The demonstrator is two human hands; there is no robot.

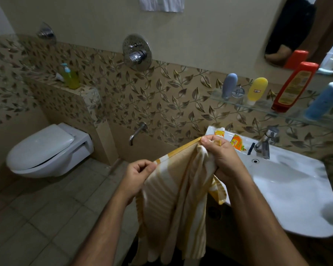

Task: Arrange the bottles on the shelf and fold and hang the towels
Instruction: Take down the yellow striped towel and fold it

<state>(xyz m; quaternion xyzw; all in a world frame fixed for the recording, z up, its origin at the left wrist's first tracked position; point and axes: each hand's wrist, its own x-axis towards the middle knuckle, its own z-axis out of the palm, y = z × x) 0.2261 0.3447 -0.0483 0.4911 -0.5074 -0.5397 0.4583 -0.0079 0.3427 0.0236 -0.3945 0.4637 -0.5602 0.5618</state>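
1. The striped yellow towel [178,191] hangs bunched between both hands, in front of the sink [288,189] and above the floor. Its lower end drops out of view, so I judge it could drag on the floor tiles if the hands sink.
2. Most of the cloth is gathered at the right side. If the left pinch slips off the hem, the edge would likely fall and the fold would have to start over.
3. The glass shelf [261,107] with its bottles, among them the red bottle [294,87], sits near the right arm; a wide swing might knock one.
4. The left hand [137,174] is closed narrowly, pinching the hem at one corner.
5. The right hand [222,157] is a closed fist around the gathered top of the towel.
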